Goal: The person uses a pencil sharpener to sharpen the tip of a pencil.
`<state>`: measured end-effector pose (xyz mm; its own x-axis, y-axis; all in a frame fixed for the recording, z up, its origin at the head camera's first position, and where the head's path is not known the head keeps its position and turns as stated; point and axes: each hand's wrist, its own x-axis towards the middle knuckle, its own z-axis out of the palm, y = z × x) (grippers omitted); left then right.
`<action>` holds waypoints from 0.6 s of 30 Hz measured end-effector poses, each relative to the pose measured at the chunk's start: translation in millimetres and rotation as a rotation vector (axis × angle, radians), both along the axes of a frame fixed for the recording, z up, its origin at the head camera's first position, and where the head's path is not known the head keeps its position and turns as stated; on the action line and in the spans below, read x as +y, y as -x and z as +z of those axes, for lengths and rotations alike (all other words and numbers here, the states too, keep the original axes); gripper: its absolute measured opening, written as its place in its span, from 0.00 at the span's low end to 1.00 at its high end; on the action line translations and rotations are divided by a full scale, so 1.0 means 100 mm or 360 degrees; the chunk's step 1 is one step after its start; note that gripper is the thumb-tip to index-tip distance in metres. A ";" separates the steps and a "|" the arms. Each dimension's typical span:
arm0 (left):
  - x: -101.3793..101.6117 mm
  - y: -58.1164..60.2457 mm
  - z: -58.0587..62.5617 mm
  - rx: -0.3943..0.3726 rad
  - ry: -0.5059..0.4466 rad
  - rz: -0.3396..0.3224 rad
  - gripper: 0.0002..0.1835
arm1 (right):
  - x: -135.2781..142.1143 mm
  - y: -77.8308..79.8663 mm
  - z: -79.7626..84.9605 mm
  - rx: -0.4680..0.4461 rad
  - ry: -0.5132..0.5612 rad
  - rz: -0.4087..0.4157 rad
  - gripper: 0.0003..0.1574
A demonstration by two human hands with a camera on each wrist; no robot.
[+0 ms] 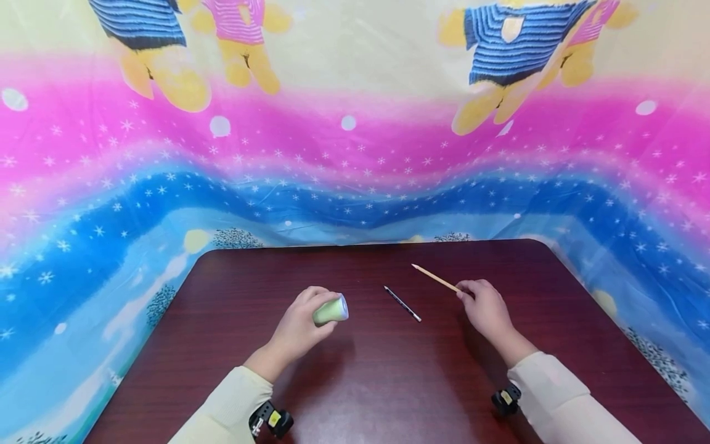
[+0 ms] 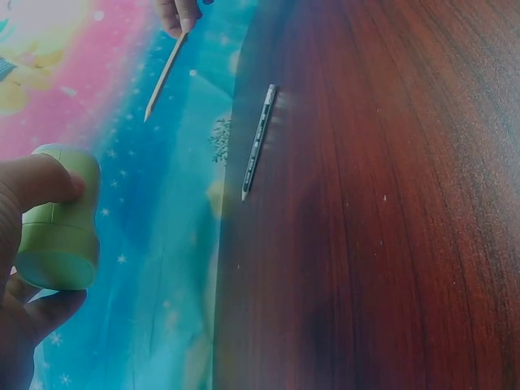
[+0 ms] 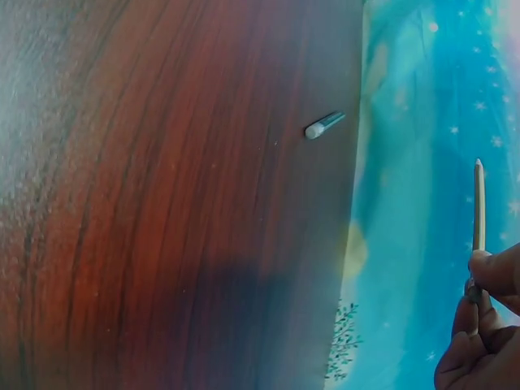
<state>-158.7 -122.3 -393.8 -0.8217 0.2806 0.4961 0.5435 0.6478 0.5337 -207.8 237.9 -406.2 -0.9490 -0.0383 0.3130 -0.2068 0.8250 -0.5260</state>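
My left hand (image 1: pixel 299 324) grips a small green cylinder (image 1: pixel 328 310), pale at one end, above the table. In the left wrist view this green cylinder (image 2: pixel 61 231) narrows at its waist; its exact kind is not clear. To the right, my right hand (image 1: pixel 488 308) pinches a light wooden pencil (image 1: pixel 435 279) near one end, its pointed tip aimed away and to the left. The right wrist view shows the same pencil (image 3: pixel 479 203) rising from the thumb and fingers. Between the hands, a black-and-white patterned pencil (image 1: pixel 402 303) lies on the table, touched by neither hand.
Under both hands is a dark red-brown wood-grain table (image 1: pixel 383 382) with rounded far corners. A printed cloth (image 1: pixel 344 160) in pink and blue, with bears and snowflakes, hangs behind it and along the sides. Each wrist carries a small black camera mount (image 1: pixel 272 419).
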 end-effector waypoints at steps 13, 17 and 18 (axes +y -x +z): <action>-0.01 0.00 -0.01 0.0004 -0.0014 -0.0005 0.27 | -0.07 -0.11 0.03 0.0076 0.0013 0.0060 0.10; -0.01 -0.01 -0.01 0.0000 -0.0020 0.0001 0.27 | -0.11 -0.13 0.05 0.0096 0.0013 0.0080 0.10; -0.01 -0.01 0.00 -0.0004 -0.0021 0.0003 0.27 | -0.12 -0.14 0.06 0.0101 0.0012 0.0084 0.10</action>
<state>-157.7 -123.5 -394.0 -0.8236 0.2723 0.4976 0.5408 0.6417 0.5439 -194.1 226.3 -400.3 -0.9240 -0.0852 0.3728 -0.2829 0.8081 -0.5166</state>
